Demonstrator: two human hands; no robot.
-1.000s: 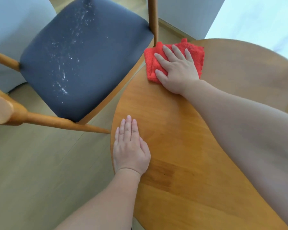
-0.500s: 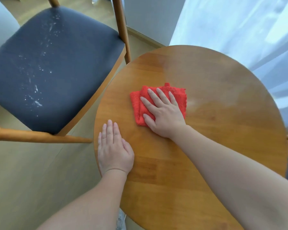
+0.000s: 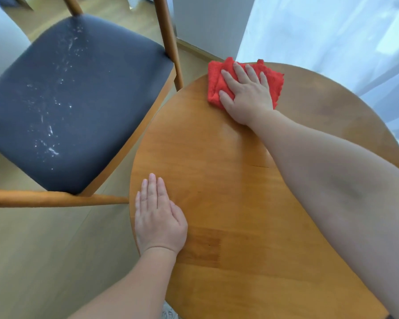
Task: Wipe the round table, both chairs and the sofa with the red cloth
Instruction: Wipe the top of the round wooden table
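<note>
Red cloth (image 3: pixel 215 88) beneath right hand (image 3: pixel 247 95), fingers spread, has swept out to round table (image 3: pixel 228 203) rim — left hand (image 3: pixel 159 219) fingers together — wiping continues.

Round honey-brown wooden table (image 3: pixel 228 180): glossy top, plank seams visible, darker patch toward near-left side. Folded red terry cloth (image 3: pixel 214 84) lies on top at far rim. Right hand (image 3: pixel 247 93) flat on cloth, fingers straight and spread, pressing it to wood. Left hand (image 3: pixel 158 217) flat on bare wood at near-left rim, fingers together. Pale plank floor (image 3: pixel 44 249) carries table and wooden chair with dark grey seat (image 3: pixel 74 100), just beside table.
</note>
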